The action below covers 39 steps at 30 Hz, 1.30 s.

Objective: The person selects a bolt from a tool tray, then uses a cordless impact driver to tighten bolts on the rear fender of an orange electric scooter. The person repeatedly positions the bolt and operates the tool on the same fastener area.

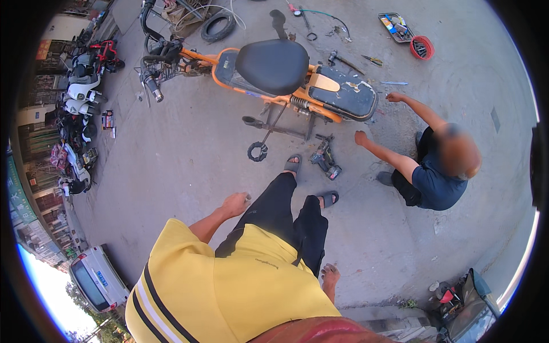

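My left hand (pixel 235 204) hangs beside my left thigh with its fingers curled in; a small pale thing may be in them, too small to make out. By my right hip my right hand (pixel 330 275) hangs loosely, fingers bent but apart, with nothing seen in it. In front of my feet stands an orange electric bike (pixel 337 110) with a black seat (pixel 273 67), beyond the reach of both hands. A cordless power tool (pixel 325 157) lies on the ground between my feet and the bike's rear end.
A co-worker (pixel 439 182) squats right of the bike's rear. Beyond it lie a hammer (pixel 347 63), pliers (pixel 373 60), a tool tray (pixel 396 27), a red basket (pixel 422 48) and a tyre (pixel 218 26). Parked scooters (pixel 82 91) and a white vehicle (pixel 98 278) line the left.
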Tool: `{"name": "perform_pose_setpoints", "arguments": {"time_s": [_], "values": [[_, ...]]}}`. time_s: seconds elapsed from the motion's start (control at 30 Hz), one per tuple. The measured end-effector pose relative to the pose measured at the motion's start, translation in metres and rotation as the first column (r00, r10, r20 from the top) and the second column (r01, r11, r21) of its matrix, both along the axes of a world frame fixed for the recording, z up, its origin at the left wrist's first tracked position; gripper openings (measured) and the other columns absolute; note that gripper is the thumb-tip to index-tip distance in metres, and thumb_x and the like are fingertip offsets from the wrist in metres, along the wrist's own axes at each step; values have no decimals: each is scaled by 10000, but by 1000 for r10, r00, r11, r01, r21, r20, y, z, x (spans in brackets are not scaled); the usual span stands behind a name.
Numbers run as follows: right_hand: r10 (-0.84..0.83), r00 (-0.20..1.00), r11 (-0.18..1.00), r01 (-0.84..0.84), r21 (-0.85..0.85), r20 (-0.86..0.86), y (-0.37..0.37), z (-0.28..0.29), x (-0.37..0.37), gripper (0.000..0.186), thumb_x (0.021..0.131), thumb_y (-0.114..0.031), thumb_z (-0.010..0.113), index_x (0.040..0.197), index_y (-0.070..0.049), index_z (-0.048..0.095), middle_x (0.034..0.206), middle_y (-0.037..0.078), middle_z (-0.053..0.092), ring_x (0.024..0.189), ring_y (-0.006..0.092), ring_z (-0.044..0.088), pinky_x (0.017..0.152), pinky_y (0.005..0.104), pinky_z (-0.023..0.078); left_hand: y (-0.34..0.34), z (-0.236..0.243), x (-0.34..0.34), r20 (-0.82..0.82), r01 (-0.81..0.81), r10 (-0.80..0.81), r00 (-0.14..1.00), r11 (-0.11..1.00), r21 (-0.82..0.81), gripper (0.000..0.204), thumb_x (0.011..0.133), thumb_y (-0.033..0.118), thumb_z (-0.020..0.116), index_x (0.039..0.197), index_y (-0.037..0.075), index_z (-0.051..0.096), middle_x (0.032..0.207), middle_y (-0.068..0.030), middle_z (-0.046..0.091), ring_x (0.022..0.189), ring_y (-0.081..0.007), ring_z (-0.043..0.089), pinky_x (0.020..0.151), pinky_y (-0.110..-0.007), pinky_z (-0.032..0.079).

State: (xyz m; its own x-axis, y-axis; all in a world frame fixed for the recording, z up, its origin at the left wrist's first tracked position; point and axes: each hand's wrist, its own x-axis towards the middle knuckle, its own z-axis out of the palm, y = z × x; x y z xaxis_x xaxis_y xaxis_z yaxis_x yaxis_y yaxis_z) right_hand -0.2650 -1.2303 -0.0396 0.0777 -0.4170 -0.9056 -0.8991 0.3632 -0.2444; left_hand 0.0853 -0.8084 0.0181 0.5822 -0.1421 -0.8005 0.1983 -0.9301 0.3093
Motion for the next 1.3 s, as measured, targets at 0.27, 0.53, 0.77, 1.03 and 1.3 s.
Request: {"name": "perform_pose_setpoints", "arguments": {"time_s": [0.27,0.53,0.77,1.03,1.3], "values": [[478,878,877,-478,-53,-8,-100,-47,-38,174,845,-40,617,942,-6,758,882,79,729,725,190,704,609,318,569,138,-34,-172,191,-589,564,804,800,113,242,904,181,600,1031,8,711,952,-206,739,938,-332,716,844,-438,555],[365,921,925,-341,-169,135,-129,-6,144,233,924,-138,628,1123,-29,683,905,49,712,767,149,687,589,279,480,126,23,-49,598,-694,642,480,695,-190,595,890,230,767,1344,-53,507,1166,-174,649,1082,-270,626,942,-392,498],[415,871,897,-345,-275,261,-25,6,210,294,942,-198,658,1144,15,681,899,72,711,777,145,667,656,281,497,195,116,158,835,-552,491,249,780,-295,821,855,372,828,1426,-54,419,1283,-205,573,1162,-303,591,1006,-427,478],[532,757,847,-479,-232,380,230,-83,326,406,917,-287,671,1165,35,685,1049,209,744,994,321,723,893,395,542,250,107,348,77,-753,993,88,117,-647,227,935,200,747,967,42,587,779,-34,592,634,-156,587,603,-307,539],[735,630,673,-723,-157,251,401,-175,396,623,913,-365,663,1355,57,541,1220,235,690,1138,401,657,1017,429,500,323,85,381,-123,-681,929,348,161,-714,248,975,208,691,803,115,539,685,25,503,562,-97,521,501,-227,413]]}}
